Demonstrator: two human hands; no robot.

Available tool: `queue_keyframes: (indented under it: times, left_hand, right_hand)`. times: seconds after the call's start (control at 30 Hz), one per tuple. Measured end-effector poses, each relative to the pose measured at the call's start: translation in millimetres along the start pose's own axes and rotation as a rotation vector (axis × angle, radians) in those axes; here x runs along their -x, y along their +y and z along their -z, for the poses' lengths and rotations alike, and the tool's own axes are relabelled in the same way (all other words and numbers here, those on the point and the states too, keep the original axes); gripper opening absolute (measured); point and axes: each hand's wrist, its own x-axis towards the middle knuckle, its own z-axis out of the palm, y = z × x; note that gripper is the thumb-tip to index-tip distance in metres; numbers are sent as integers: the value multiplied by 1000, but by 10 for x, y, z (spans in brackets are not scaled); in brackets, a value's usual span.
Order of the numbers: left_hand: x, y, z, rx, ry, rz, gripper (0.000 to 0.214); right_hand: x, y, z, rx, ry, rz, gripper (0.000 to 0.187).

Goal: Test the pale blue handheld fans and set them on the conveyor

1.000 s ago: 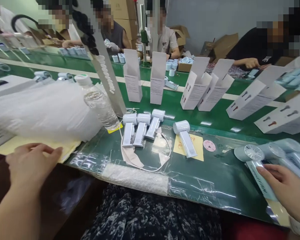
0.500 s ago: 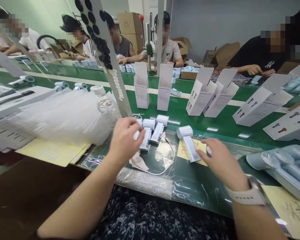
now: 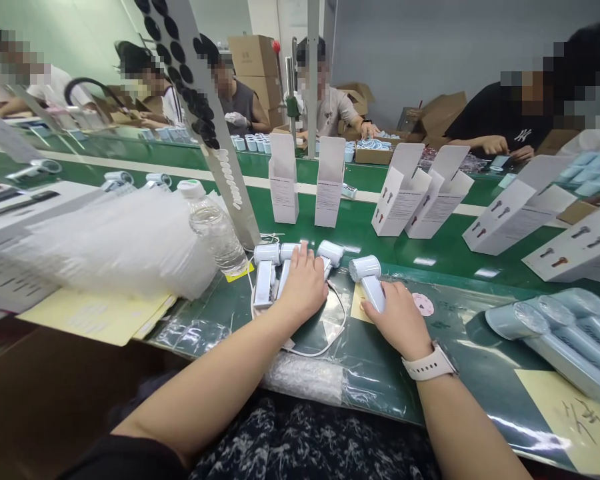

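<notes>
Several pale blue handheld fans lie in a row on the green worktop. My left hand (image 3: 304,283) rests palm down over them, fingers stretched forward across the middle fan (image 3: 285,273). The left fan (image 3: 265,283) shows beside it, and the right fan's head (image 3: 331,253) sticks out past the fingers. Part of these handles is hidden under the hand. My right hand (image 3: 400,317), with a watch at the wrist, is closed around the handle of a separate handheld fan (image 3: 366,269), which lies over a yellow paper note. A white cable (image 3: 325,350) curves between the hands.
Open white boxes (image 3: 330,187) stand along the far side. Wrapped blue fans (image 3: 550,327) lie at right. A water bottle (image 3: 213,227) and a pile of translucent sleeves (image 3: 125,240) are at left, near a slanted post (image 3: 205,127). Co-workers sit opposite.
My left hand has moved right and down onto the row of fans, and the right fan has shifted slightly. My right hand has moved left and closed on the separate fan's handle.
</notes>
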Motion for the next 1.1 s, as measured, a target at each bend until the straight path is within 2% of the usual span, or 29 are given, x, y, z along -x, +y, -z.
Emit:
queue_keyframes:
  times: [0.13,0.23,0.3,0.4,0.5,0.6,0.83,1.0,1.1]
  left_hand:
    - [57,51,97,124,-46,-29,39]
    - [123,62,194,183,-54,50,51]
    - [203,72,257,252,-51,110,60]
    - [341,81,330,448,-107,116,56]
    - [434,47,374,560,-145,108,49]
    - [469,-22,409,590,-143,140,48]
    - [502,-84,457,624,-164,131,47]
    - [518,-52,463,601,-182,154,52]
    - [519,-49,468,595,-189,169,53]
  right_hand:
    - [10,34,-17,-6,49,-19,24]
    - [44,8,6,-9,136,-18,38]
    - [79,-58,29,-33,262,85,43]
    - [122,-187,38,-82,368,378,43]
    - [138,-261,5,-99,286,567,50]
    - [145,-251,-30,-127,225,641,56]
    - [171,-207,-15,-257,313,697,47]
    - [159,-267,-23,-172,315,655,54]
    - [160,-260,-23,-167,352,706,41]
